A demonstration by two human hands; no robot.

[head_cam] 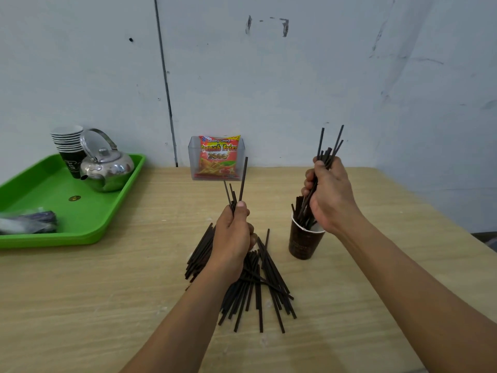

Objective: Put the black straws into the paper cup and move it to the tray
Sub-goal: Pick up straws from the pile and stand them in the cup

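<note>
1. Left hand [233, 238]: fist closed round a few black straws [243, 179], tips pointing up. Held above the loose pile, centre of table.
2. Right hand [329, 196]: fingers wrapped round a bigger bundle of straws [326, 153], tilted; upper ends fan out above the knuckles, lower ends go down into the cup.
3. Paper cup [302, 244]: dark brown, white rim, upright on table, directly under the right hand. Several straws already standing inside; count unclear, hand covers part of the mouth.
4. Straw pile [258, 286]: many black straws lying criss-cross on the table, just left of the cup, partly under the left wrist.
5. Table [80, 305]: light wood-grain top.
6. Clear plastic box [216, 158]: at back edge by the wall, w/ a red-orange French fries snack pack [219, 156] standing in it.
7. Green tray [80, 211]: far left, well apart from the cup. Holds a steel kettle [107, 168], a stack of paper cups [68, 146] behind the kettle, and a wrapped dark bundle [29, 220] at the near-left end, prob. more straws in plastic.
8. Wall [295, 76]: pale, scuffed, w/ a dark vertical line.
</note>
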